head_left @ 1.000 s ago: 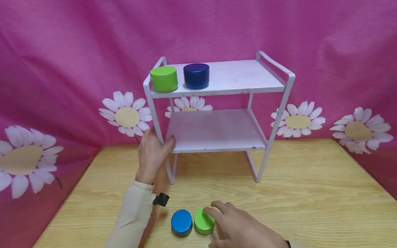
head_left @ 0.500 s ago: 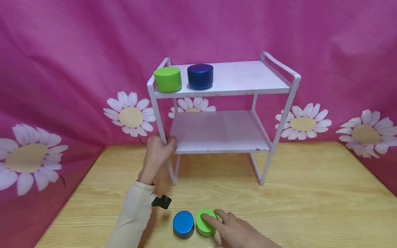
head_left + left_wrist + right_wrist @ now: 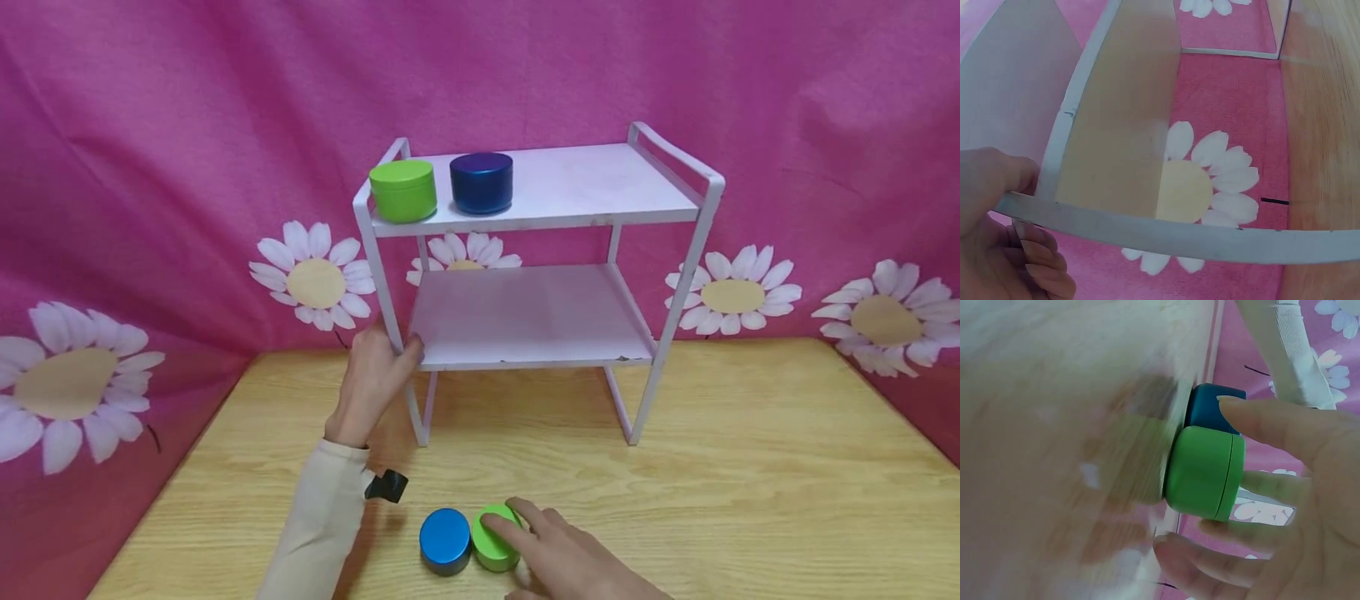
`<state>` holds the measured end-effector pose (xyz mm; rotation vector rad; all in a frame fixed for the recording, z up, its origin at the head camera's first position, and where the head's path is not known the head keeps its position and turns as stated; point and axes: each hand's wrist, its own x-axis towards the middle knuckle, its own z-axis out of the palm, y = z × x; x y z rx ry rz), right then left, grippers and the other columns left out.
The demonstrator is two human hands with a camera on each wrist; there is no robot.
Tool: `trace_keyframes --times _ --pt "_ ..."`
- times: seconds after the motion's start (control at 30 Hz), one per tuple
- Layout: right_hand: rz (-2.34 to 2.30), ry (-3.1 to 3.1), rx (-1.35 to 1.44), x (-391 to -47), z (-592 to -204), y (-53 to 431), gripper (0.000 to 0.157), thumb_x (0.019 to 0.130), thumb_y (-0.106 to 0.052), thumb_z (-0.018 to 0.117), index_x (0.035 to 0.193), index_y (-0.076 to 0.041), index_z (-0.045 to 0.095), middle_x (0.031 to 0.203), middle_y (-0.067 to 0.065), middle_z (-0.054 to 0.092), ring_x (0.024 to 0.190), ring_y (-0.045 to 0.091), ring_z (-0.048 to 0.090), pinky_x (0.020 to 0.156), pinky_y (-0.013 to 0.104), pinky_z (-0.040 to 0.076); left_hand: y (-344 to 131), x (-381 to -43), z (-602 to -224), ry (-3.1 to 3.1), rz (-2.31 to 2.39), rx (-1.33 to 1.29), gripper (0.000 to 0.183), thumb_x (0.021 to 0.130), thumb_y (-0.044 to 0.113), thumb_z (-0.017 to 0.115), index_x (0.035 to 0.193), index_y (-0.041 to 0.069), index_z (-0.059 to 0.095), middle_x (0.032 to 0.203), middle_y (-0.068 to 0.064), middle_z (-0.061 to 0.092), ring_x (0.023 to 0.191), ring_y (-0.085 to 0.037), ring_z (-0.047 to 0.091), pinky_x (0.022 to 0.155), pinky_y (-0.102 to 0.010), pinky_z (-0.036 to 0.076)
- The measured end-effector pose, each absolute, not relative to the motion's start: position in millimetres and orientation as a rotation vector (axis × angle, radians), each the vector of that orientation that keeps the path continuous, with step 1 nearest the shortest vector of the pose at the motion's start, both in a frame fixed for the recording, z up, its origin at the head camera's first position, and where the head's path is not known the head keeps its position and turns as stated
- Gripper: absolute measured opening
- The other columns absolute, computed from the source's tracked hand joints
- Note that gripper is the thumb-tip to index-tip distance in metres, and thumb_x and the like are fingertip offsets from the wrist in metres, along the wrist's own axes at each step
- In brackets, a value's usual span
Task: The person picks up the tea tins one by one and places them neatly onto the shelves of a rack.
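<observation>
My left hand (image 3: 367,379) grips the front left leg of the white two-tier rack (image 3: 525,221). In the left wrist view its thumb lies on one side of the frame bar and the fingers curl round the other. Down on the table, the right hand (image 3: 573,554) has its fingers spread loosely about a round green tin (image 3: 492,550), one finger lying over its lid. The right wrist view shows thumb and fingers apart around that tin (image 3: 1200,472). A round blue tin (image 3: 446,542) stands close beside the green one, to its left.
On the rack's top shelf are another green tin (image 3: 403,192), at the left end, and a dark blue tin (image 3: 482,183) to its right. The lower shelf (image 3: 532,312) sits beneath. Behind the wooden table (image 3: 750,467) hangs a pink cloth (image 3: 525,75) with printed daisies.
My left hand's fingers have drawn in round the rack's leg. The right hand has shifted slightly, its fingers further over the green tin's lid. The tins stay in place.
</observation>
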<state>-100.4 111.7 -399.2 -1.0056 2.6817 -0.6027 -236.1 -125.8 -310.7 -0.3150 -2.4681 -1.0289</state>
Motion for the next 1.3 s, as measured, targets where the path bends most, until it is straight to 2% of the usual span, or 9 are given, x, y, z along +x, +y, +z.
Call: trace_keyframes --times 0.17,0.27,0.43,0.5,0.57,0.73,0.83,1.07,1.3 --pt "-0.576 2.728 -1.101 -101 -398 111 0.060 0.085 -0.030 0.071 0.138 -0.015 0.047 0.149 0.011 0.037 0.117 0.030 0.051 0.079 0.037 0.051 -130 -232 -307 -2.579 -1.011 -0.310 0.028 0.088 0.016 0.058 0.067 0.003 0.045 0.049 -0.001 0.036 0.038 -0.014 0.035 0.037 -0.025 0.029" --pt "-0.561 2.768 -1.157 -101 -397 111 0.056 0.084 -0.029 0.071 0.134 -0.011 0.051 0.147 0.008 0.042 0.116 0.027 0.052 0.081 0.036 0.051 -132 -230 -305 -2.651 -0.994 -0.312 0.029 0.089 0.017 0.059 0.066 0.003 0.048 0.049 -0.002 0.038 0.038 -0.015 0.036 0.039 -0.024 0.029" --pt "-0.561 2.778 -1.174 -101 -394 111 0.050 0.084 -0.028 0.071 0.129 -0.010 0.056 0.140 0.005 0.050 0.115 0.022 0.054 0.087 0.035 0.050 -132 -229 -302 -2.579 -1.027 -0.377 0.020 0.088 0.015 0.060 0.075 0.002 0.051 0.055 -0.004 0.042 0.046 -0.017 0.041 0.043 -0.026 0.035" --pt "-0.561 2.785 -1.190 -101 -394 111 0.050 0.084 -0.027 0.070 0.129 -0.010 0.056 0.139 0.006 0.051 0.114 0.023 0.055 0.086 0.035 0.050 -132 -230 -300 -2.534 -1.025 -0.377 0.021 0.087 0.015 0.060 0.073 0.002 0.051 0.056 -0.004 0.042 0.048 -0.018 0.041 0.044 -0.028 0.035" --pt "-0.564 2.792 -1.207 -101 -395 112 0.049 0.085 -0.027 0.070 0.128 -0.009 0.057 0.139 0.008 0.051 0.113 0.024 0.056 0.085 0.036 0.051 -133 -229 -300 -2.532 -1.028 -0.354 0.023 0.088 0.018 0.059 0.073 0.004 0.049 0.057 -0.004 0.042 0.050 -0.018 0.041 0.045 -0.029 0.035" --pt "-0.571 2.797 -1.230 -101 -397 111 0.049 0.085 -0.028 0.070 0.129 -0.010 0.056 0.139 0.010 0.051 0.111 0.026 0.058 0.083 0.036 0.051 -133 -229 -307 -2.708 -0.996 -0.276 0.029 0.093 0.030 0.056 0.086 0.004 0.047 0.059 -0.005 0.042 0.044 -0.017 0.039 0.041 -0.025 0.033" --pt "-0.561 2.791 -1.248 -102 -399 111 0.050 0.086 -0.031 0.069 0.130 -0.010 0.056 0.140 0.010 0.050 0.110 0.025 0.058 0.082 0.034 0.051 -132 -231 -313 -2.735 -1.027 -0.290 0.032 0.095 0.032 0.054 0.083 0.005 0.043 0.054 -0.003 0.038 0.040 -0.015 0.035 0.038 -0.024 0.029" --pt "-0.560 2.768 -1.218 -103 -398 110 0.050 0.088 -0.032 0.067 0.132 -0.011 0.054 0.141 0.010 0.048 0.109 0.024 0.058 0.080 0.034 0.052 -128 -242 -326 -2.639 -1.242 -0.257 0.038 0.096 0.029 0.048 0.066 0.008 0.038 0.051 0.004 0.030 0.043 -0.012 0.030 0.040 -0.025 0.024" --pt "-0.571 2.761 -1.188 -102 -398 109 0.053 0.088 -0.032 0.067 0.135 -0.012 0.052 0.144 0.010 0.045 0.110 0.024 0.057 0.079 0.035 0.051 -124 -247 -334 -2.485 -1.267 -0.253 0.034 0.094 0.022 0.050 0.066 0.004 0.042 0.049 0.002 0.031 0.040 -0.012 0.029 0.037 -0.026 0.023"
